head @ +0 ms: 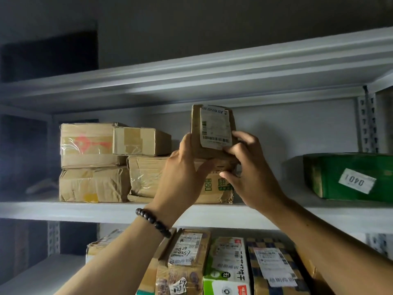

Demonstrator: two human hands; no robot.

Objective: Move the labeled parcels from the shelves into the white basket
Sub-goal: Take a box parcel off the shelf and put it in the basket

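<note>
A small brown cardboard parcel (212, 126) with a white barcode label stands upright above the middle shelf (85, 211). My left hand (182, 173), a dark bead bracelet on its wrist, grips the parcel's left and lower edge. My right hand (246, 165) holds its right side, fingers curled on the label's lower corner. The parcel sits on or just above a larger printed carton (148, 177). The white basket is not in view.
Three more taped cartons (89, 145) are stacked at the left of the same shelf. A green box (348, 177) tagged 0401 lies at the right. Several labeled parcels (229, 267) stand on the shelf below. Another shelf board (191, 75) runs overhead.
</note>
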